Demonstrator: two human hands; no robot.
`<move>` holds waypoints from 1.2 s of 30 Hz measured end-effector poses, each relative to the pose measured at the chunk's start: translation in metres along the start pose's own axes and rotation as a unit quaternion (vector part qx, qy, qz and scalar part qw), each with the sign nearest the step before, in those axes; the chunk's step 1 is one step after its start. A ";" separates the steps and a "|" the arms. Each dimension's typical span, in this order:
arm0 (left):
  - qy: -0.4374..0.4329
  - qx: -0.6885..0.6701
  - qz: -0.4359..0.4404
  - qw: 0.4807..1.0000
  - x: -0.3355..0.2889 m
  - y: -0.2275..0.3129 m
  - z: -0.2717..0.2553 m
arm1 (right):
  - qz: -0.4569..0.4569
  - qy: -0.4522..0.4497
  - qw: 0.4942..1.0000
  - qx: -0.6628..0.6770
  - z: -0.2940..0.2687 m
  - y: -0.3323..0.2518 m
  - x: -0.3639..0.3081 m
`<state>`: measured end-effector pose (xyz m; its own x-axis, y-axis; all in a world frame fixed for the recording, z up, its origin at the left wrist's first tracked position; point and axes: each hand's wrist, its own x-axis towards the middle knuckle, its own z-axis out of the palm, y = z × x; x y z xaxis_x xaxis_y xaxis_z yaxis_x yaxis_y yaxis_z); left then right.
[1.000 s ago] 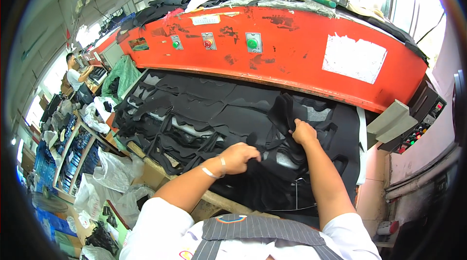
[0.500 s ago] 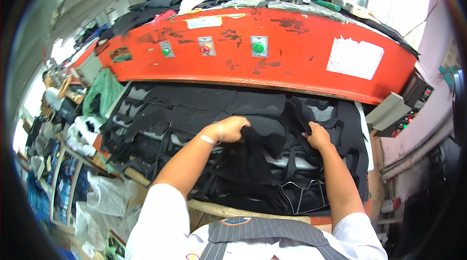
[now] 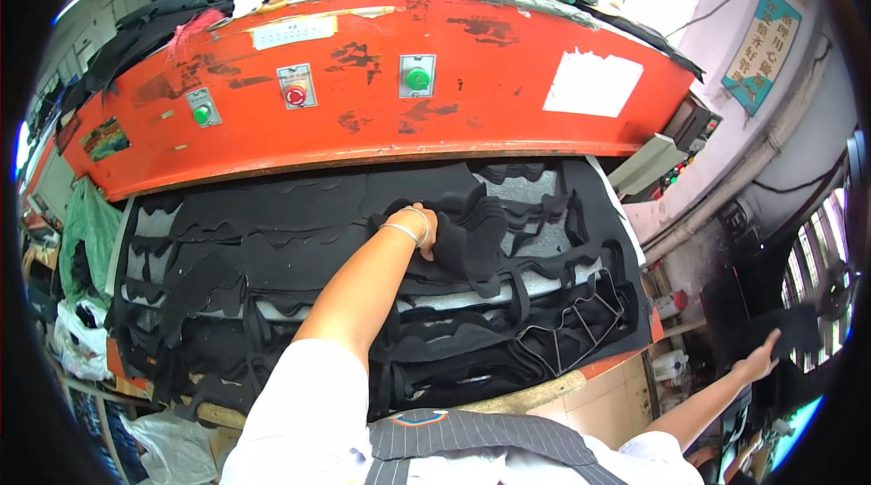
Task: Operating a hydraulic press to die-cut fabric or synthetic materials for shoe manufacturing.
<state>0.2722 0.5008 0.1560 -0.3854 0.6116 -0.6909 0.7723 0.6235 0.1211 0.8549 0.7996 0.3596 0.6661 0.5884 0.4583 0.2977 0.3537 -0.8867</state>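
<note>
My left hand [image 3: 419, 229] is closed on the edge of a stack of cut black fabric pieces [image 3: 467, 244], near the middle of the press bed. Stretched out far to the right, beyond the bed, my right hand [image 3: 758, 360] grips a dark fabric piece [image 3: 791, 331], which is blurred by motion. Black sheet material [image 3: 308, 181] in layers covers the bed, with curved cut-outs that show grey beneath. A metal cutting die [image 3: 573, 331] with a bent outline and cross bars lies on the black layers at the front right.
The red press beam [image 3: 354, 122] spans the bed's far side, bearing green and red push buttons. More black sheets [image 3: 172, 18] lie on top of it. A control box [image 3: 658, 163] stands at the right end. Plastic bags [image 3: 172, 444] are on the lower left.
My right hand has swung from the bed far to the right, carrying a dark piece. My left hand has moved from a loose black cloth to the stack. The view has turned right.
</note>
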 end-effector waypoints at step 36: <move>0.710 -0.410 -0.177 0.544 -0.179 0.010 0.277 | 0.182 -0.973 0.145 0.004 -0.098 -0.139 -0.566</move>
<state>0.4888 0.2620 0.0835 -0.8883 -0.2220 0.4021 0.2613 0.4757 0.8399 0.5037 0.3463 0.2173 -0.8186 -0.3427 -0.4610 0.4780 0.0384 -0.8775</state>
